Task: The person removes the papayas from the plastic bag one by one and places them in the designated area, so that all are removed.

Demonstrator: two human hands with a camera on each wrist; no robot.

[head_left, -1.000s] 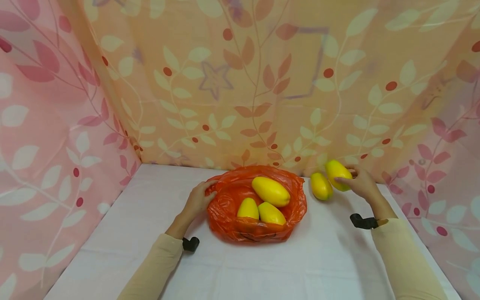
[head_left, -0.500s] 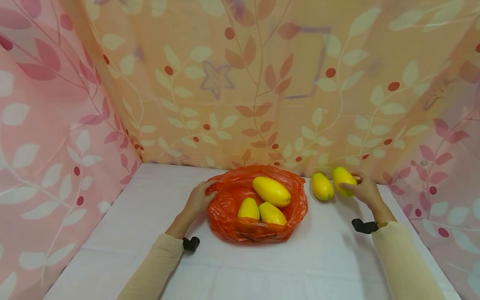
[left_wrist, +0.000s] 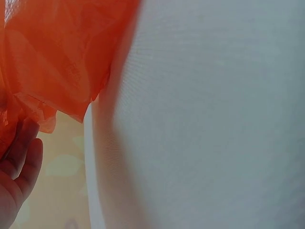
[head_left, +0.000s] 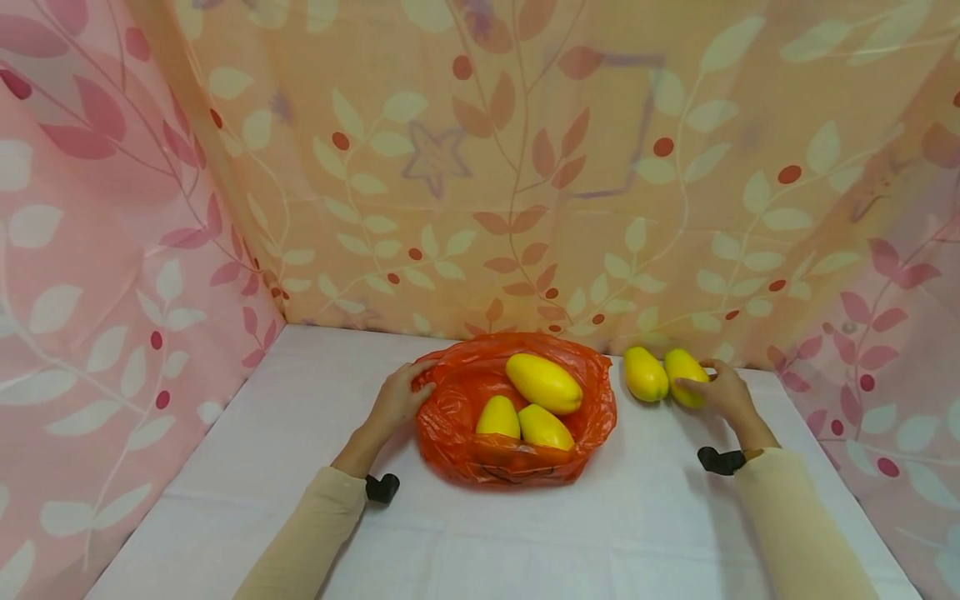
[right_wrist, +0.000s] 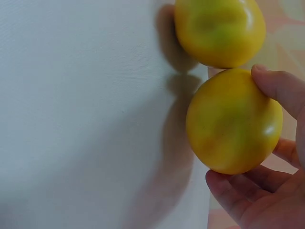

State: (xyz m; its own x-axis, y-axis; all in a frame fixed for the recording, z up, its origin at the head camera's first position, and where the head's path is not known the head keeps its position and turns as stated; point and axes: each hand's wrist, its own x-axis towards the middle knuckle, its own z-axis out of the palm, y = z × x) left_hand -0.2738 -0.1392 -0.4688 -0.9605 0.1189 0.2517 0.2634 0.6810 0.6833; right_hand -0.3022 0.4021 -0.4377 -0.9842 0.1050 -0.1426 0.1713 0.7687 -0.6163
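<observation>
An orange-red plastic bag (head_left: pixel 450 417) lies open at mid-table, holding three yellow oval fruits, one (head_left: pixel 543 383) behind the other two. My left hand (head_left: pixel 397 400) grips the bag's left rim; in the left wrist view the fingers (left_wrist: pixel 28 157) are at the crumpled plastic (left_wrist: pixel 62 57). To the right of the bag, my right hand (head_left: pixel 729 392) holds a yellow fruit (head_left: pixel 684 377) on the table beside another one (head_left: pixel 645 374). The right wrist view has thumb and fingers around the held fruit (right_wrist: pixel 233 121), which touches its neighbour (right_wrist: pixel 219 28).
The white-covered table (head_left: pixel 540 542) meets a yellow leaf-patterned curtain (head_left: pixel 450 275) just behind the bag and fruits. Pink patterned curtains stand at the left (head_left: pixel 112 275) and right (head_left: pixel 892 350) sides.
My right hand has lowered the held fruit from above the table down to its surface, beside the other loose fruit. The left hand and the bag have stayed where they were.
</observation>
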